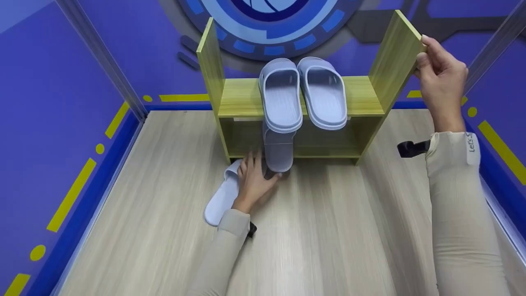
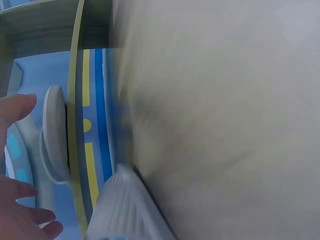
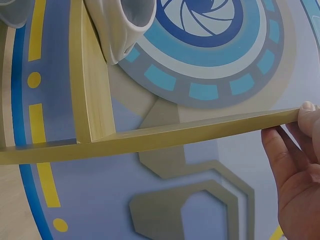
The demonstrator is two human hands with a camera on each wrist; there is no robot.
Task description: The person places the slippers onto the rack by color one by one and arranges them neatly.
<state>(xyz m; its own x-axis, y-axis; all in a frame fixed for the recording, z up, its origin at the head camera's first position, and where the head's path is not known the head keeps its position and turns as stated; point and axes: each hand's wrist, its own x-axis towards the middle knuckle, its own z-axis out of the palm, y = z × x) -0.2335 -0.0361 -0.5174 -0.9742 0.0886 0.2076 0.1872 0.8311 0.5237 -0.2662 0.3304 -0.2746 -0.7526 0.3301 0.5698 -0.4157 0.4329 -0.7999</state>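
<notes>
A small wooden shoe rack (image 1: 296,156) stands against the back wall. My right hand (image 1: 446,78) pinches the top front edge of its right side panel (image 3: 200,136) between thumb and fingers. Two grey-blue slippers (image 1: 282,100) sit side by side on the upper shelf, toes toward the wall. A third slipper (image 1: 279,152) lies on the lower shelf, its sole end jutting past the front edge. My left hand (image 1: 257,179), fingers spread and holding nothing, is just left of that sole end. It partly covers a fourth slipper (image 1: 222,201) on the floor.
Blue panelled walls (image 1: 61,135) with yellow marks enclose the back and both sides. The wood-patterned floor (image 1: 312,230) stretches in front of the rack. A black wrist camera (image 1: 412,149) sticks out from the right sleeve.
</notes>
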